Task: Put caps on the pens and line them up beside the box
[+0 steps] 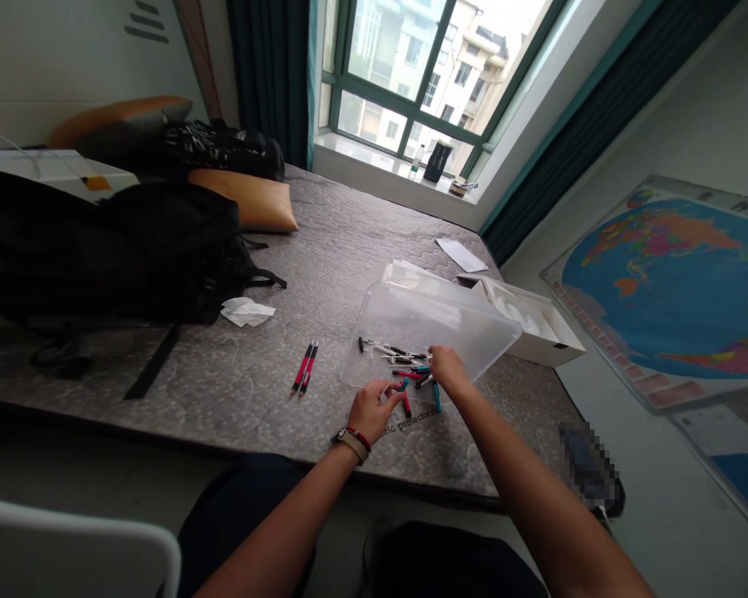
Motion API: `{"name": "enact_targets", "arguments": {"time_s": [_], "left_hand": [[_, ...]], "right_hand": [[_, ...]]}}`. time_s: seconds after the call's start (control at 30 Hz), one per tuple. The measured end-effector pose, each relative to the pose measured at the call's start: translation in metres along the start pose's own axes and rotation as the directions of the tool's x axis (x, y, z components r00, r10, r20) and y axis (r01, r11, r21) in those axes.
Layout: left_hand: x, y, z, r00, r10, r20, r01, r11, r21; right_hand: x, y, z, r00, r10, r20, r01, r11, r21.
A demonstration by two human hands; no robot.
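Observation:
A pile of pens and markers (pixel 406 374) in black, white, red and teal lies at the near edge of a clear plastic box (pixel 380 311). My left hand (pixel 371 411), with a band on the wrist, has its thumb and fingers pinched on a small teal pen (pixel 405 384). At the pile's right side is my right hand (pixel 449 367), its fingers closed among the pens; what they grip is hidden. A red pen (pixel 407 404) and a teal marker (pixel 437 397) lie just below the pile. Left of the box, two red-and-black pens (pixel 305 369) lie side by side.
Everything rests on a grey quilted mattress (pixel 330 249). A white open box (pixel 554 332) stands behind the plastic one, near a white paper (pixel 461 255). Crumpled tissue (pixel 248 311) and a black backpack (pixel 112 249) are at left. A pixelated dark device (pixel 592 465) sits at the right corner.

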State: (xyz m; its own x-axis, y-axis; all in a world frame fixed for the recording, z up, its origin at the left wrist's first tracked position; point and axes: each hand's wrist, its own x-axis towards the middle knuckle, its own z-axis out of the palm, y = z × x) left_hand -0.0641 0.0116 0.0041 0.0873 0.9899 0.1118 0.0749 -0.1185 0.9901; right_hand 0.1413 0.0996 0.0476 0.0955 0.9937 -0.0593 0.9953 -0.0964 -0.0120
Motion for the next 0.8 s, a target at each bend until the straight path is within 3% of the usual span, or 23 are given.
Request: {"name": "enact_targets", "arguments": {"time_s": [0.2, 0.47, 0.63, 0.8], "left_hand": [[0.001, 0.001, -0.002, 0.999, 0.02, 0.028, -0.023, 0.995, 0.096], [0.0, 0.002, -0.002, 0.999, 0.002, 0.049, -0.007, 0.996, 0.091], [0.0, -0.001, -0.002, 0.999, 0.009, 0.049, -0.014, 0.995, 0.1], [0.0, -0.002, -0.001, 0.999, 0.004, 0.042, -0.008, 0.994, 0.104]], "right_hand": [[0.029, -0.008, 0.015, 0.988, 0.015, 0.155, 0.011, 0.986, -0.166], [0.036, -0.012, 0.02, 0.973, 0.027, 0.23, 0.026, 0.974, -0.223], [0.034, -0.012, 0.018, 0.968, 0.027, 0.251, 0.011, 0.989, -0.146], [0.03, -0.009, 0.009, 0.985, 0.041, 0.167, -0.056, 0.995, 0.087]]}}
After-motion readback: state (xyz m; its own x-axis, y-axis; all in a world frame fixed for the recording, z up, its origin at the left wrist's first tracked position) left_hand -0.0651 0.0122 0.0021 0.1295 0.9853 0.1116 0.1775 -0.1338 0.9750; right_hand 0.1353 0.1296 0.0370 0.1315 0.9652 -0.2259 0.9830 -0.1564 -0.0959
